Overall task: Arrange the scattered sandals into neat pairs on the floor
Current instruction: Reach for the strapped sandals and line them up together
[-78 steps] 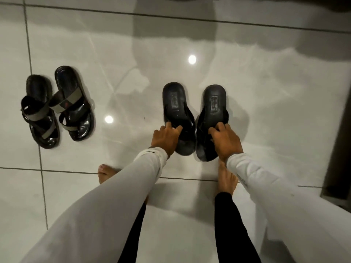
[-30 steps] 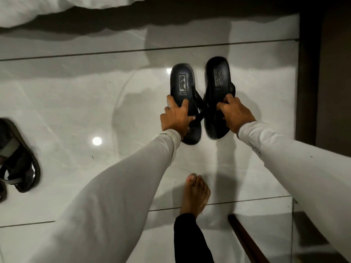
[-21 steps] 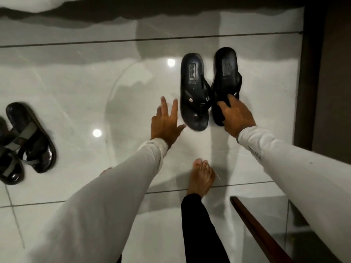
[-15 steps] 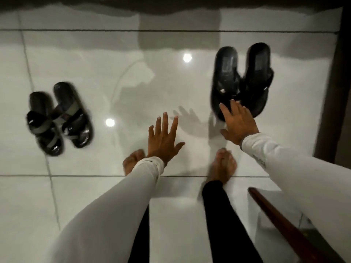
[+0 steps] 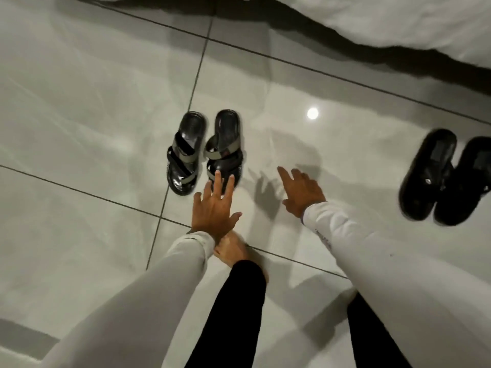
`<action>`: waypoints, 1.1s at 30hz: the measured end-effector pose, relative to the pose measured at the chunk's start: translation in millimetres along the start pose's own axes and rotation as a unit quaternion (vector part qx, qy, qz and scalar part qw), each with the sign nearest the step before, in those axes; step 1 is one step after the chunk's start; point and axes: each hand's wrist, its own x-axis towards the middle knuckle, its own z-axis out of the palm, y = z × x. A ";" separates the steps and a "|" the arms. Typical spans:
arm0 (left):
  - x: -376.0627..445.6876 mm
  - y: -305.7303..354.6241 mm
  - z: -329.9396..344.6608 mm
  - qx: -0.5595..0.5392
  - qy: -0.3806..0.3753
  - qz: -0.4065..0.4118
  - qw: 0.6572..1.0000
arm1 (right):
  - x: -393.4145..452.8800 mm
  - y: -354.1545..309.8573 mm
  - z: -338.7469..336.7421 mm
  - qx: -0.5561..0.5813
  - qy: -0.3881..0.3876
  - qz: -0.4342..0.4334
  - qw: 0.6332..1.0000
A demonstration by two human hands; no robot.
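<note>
Strapped sandals (image 5: 204,151) paired w/ black pair (image 5: 446,179) apart; left hand (image 5: 214,208), right hand (image 5: 301,191) splayed, empty.

Both hands (image 5: 215,208) (empty) left black pair (image 5: 446,179), near strapped pair (image 5: 204,152).

No text, brand or number can be read anywhere. A small dark mark sits on the white sleeve (image 5: 322,236) just behind the right hand (image 5: 301,191), and the black sandals (image 5: 446,179) far to its right show blurred patches, none legible.
</note>
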 end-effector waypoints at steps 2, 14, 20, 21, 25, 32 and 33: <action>8.7 -36.9 -6.1 -0.005 -0.004 -0.024 1.000 | 17.5 -36.2 0.0 0.028 -0.045 0.000 0.999; 129.9 -135.4 -0.1 -0.141 -0.170 -0.218 0.950 | 126.1 -91.5 -14.1 0.100 -0.034 0.021 0.994; 172.9 -132.3 6.7 -0.122 -0.194 -0.212 0.950 | 168.8 -94.8 -0.5 0.105 -0.064 0.020 0.992; 177.2 -130.6 6.0 -0.129 -0.184 -0.211 0.951 | 170.7 -95.2 0.6 0.104 -0.061 0.021 0.993; 195.8 -122.3 -9.0 -0.126 -0.160 -0.189 0.961 | 178.9 -96.4 -0.7 0.091 -0.037 0.019 0.995; 234.1 -94.9 -41.1 -0.097 -0.154 -0.142 0.973 | 199.8 -86.6 -22.2 0.057 0.002 0.054 0.997; 239.9 -92.4 -45.6 -0.095 -0.154 -0.137 0.974 | 202.0 -83.9 -26.3 0.055 0.007 0.062 0.997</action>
